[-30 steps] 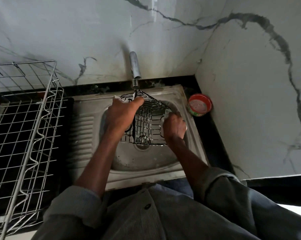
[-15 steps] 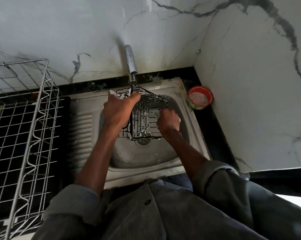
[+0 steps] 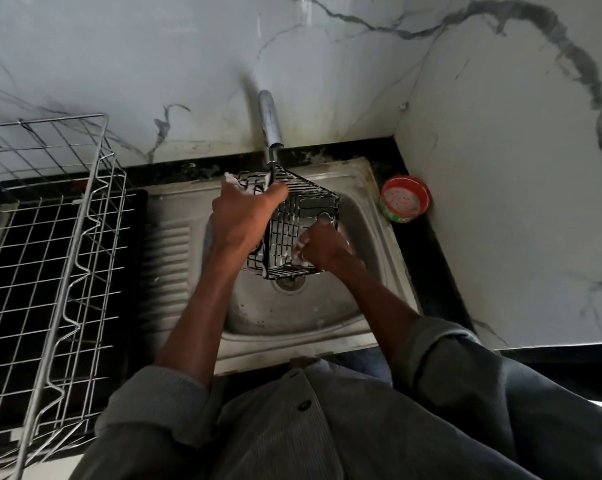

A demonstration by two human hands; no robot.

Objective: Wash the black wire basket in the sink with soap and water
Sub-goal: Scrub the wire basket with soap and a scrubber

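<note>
The black wire basket (image 3: 297, 216) is held tilted over the steel sink (image 3: 379, 244), just under the tap (image 3: 270, 123). My left hand (image 3: 240, 220) grips its left side, thumb hooked over the top wires, with a white soapy scrap showing behind the fingers. Inside the basket at its right, my right hand (image 3: 322, 245) is curled, with soap foam on the fingers and nearby wires. Whatever scrubber it holds is hidden in the fist. The drain (image 3: 289, 282) lies directly below the basket.
A large silver wire dish rack (image 3: 53, 258) stands on the dark counter at the left. A red tub of dish soap (image 3: 405, 199) sits in the right corner by the marble wall. My grey sleeves fill the foreground.
My right hand has slid down and inward along the basket's wires, and more foam shows there. The left hand keeps its grip. The view has shifted slightly.
</note>
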